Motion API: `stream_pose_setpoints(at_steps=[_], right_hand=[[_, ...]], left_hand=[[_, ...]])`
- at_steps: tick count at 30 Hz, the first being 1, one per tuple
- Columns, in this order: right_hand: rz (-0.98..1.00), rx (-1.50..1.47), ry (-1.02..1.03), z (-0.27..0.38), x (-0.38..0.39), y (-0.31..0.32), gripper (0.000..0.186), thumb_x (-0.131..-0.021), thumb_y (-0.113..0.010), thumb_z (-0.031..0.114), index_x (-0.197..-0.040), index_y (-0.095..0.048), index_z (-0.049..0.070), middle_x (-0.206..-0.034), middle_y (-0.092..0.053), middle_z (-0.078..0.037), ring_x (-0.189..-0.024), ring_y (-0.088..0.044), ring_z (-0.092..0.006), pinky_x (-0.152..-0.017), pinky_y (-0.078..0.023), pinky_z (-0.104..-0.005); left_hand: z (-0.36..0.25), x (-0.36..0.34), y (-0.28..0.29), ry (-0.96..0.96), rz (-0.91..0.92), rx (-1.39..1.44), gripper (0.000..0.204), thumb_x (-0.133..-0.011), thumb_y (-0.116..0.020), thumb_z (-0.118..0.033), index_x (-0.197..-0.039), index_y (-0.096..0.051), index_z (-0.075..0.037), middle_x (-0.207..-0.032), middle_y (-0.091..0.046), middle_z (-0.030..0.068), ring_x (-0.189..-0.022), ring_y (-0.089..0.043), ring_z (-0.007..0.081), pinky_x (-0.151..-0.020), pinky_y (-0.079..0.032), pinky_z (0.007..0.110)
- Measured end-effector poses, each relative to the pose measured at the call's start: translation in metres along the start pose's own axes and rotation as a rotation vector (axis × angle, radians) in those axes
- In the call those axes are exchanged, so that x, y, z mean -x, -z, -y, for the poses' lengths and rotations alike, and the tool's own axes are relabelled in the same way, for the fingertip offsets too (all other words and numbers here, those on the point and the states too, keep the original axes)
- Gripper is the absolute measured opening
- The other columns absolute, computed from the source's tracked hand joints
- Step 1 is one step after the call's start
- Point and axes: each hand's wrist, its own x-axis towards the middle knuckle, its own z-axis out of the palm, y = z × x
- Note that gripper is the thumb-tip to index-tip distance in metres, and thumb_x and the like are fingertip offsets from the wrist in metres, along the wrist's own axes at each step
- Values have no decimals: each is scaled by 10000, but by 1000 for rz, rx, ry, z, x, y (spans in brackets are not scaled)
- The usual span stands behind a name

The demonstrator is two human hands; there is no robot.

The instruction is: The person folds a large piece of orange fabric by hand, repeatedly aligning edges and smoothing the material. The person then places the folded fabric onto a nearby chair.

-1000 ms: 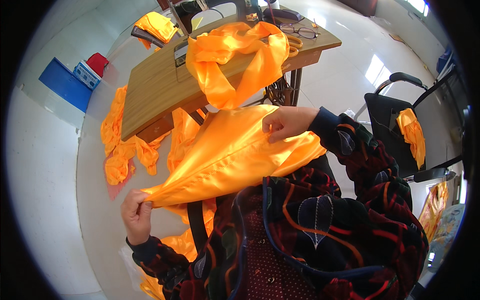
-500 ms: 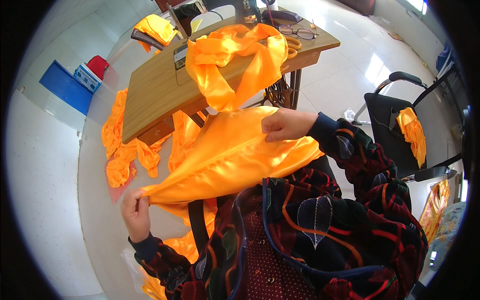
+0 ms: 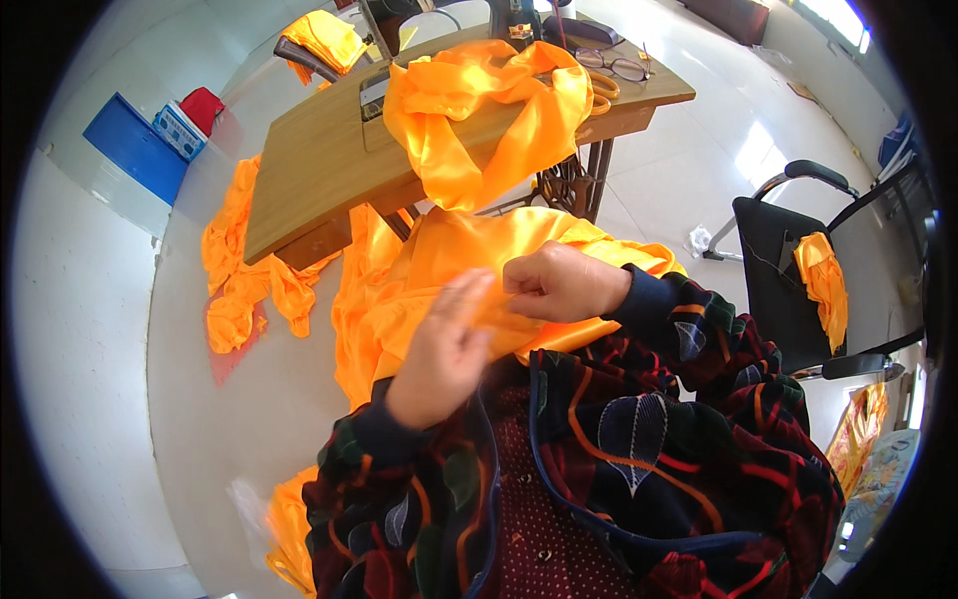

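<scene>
Shiny orange satin cloth (image 3: pixel 399 299) lies bunched over my lap and hangs down below the table. My right hand (image 3: pixel 567 284) is closed, pinching a bit of this cloth above the lap. Just left of it, my left hand (image 3: pixel 444 349) is raised over the cloth with its fingers stretched out, slightly blurred by motion, and nothing shows in it. Part of the satin, a twisted loop (image 3: pixel 459 165), rests on the wooden sewing table (image 3: pixel 309 170) and droops over its front edge.
A sewing machine (image 3: pixel 519 25) stands at the table's back, with glasses (image 3: pixel 624 68) and orange-handled scissors (image 3: pixel 603 92) at the right. A black armchair (image 3: pixel 768 250) holds folded orange cloth (image 3: pixel 821 285). More orange cloth (image 3: pixel 232 235) lies on the floor left of the table.
My left hand has let go of the cloth's left end and moved right, beside my right hand. The stretched cloth has slackened into folds on my lap.
</scene>
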Motion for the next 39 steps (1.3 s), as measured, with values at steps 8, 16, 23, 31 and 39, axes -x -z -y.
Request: stream_pose_setpoints(at_steps=[8, 16, 23, 31, 39], right_hand=[[14, 34, 54, 1, 16, -4, 160, -823, -659, 174, -899, -584, 55, -623, -592, -102, -567, -586, -266, -531, -446, -353], [100, -28, -94, -12, 51, 15, 185, -831, -625, 176, -959, -568, 56, -687, -608, -117, -636, -592, -308, -603, -464, -369], [75, -47, -61, -33, 61, 12, 91, -809, -621, 134, -843, -610, 50, -708, -595, -119, -666, -581, -311, -620, -468, -370], [-220, 215, 5, -56, 40, -24, 155, -821, -601, 191, -937, -605, 89, -722, -620, -145, -688, -607, -346, -615, -477, -428], [-338, 161, -125, -55, 40, -44, 393, -800, -643, 143, -1179, -571, 71, -690, -634, -128, -636, -633, -303, -598, -498, -369]], left_hand=[[-3, -14, -13, 90, 64, -29, 147, -822, -626, -84, -916, -599, 25, -840, -577, 191, -776, -580, 350, -689, -464, 366], [-6, 31, 53, 2, -190, -73, 133, -747, -713, -13, -783, -585, -11, -713, -479, 36, -612, -452, 122, -547, -352, 247], [-13, 73, 86, 84, -188, -60, 185, -689, -739, 46, -790, -596, -11, -719, -471, 19, -617, -436, 107, -541, -331, 228], [-9, 74, 86, 8, -273, -28, 183, -695, -743, 42, -807, -610, -16, -734, -504, 26, -630, -458, 112, -549, -340, 225], [-8, 73, 89, -19, -277, -45, 182, -695, -745, 35, -811, -614, -16, -735, -515, 31, -638, -475, 114, -557, -347, 225]])
